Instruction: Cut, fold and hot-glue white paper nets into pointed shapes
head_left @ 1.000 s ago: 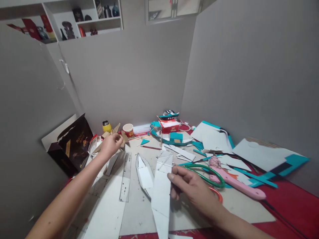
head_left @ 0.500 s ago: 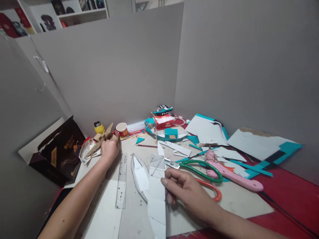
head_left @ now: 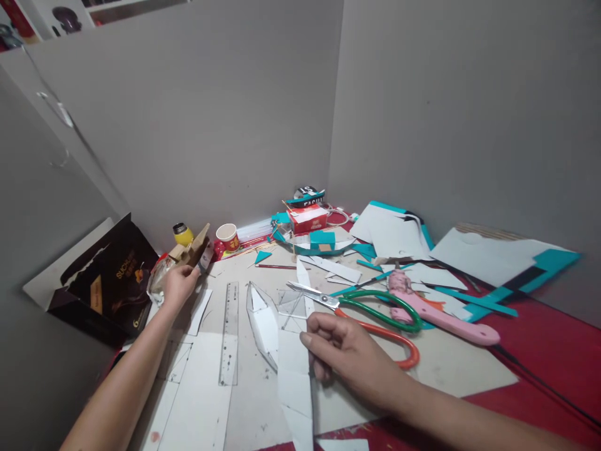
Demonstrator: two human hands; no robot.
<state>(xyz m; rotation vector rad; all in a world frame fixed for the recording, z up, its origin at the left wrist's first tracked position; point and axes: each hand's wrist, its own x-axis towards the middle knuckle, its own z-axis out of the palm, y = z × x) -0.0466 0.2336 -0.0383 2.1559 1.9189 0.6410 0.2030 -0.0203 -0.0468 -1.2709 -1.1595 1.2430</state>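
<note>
Toward the back left, my left hand (head_left: 179,287) has its fingers closed on the edge of a brown cardboard piece (head_left: 200,244), beside a pile of scraps. My right hand (head_left: 335,344) pinches the edge of a long white card strip (head_left: 295,376) marked with pencil lines. Close behind that hand lie scissors (head_left: 375,316) with green and orange handles, blades slightly apart. A small white paper boat (head_left: 263,326) rests left of the strip, and a clear ruler (head_left: 229,338) lies left of the boat.
A dark box (head_left: 110,282) stands at the left. Behind are a yellow bottle (head_left: 183,235), a paper cup (head_left: 228,238), a teal boat model (head_left: 323,243) and a red box (head_left: 307,219). A pink glue gun (head_left: 436,322) and card scraps lie right.
My left hand has moved left and toward me, and the cardboard is now tilted upright beside it. The camera view has shifted slightly. My right hand still pinches the strip.
</note>
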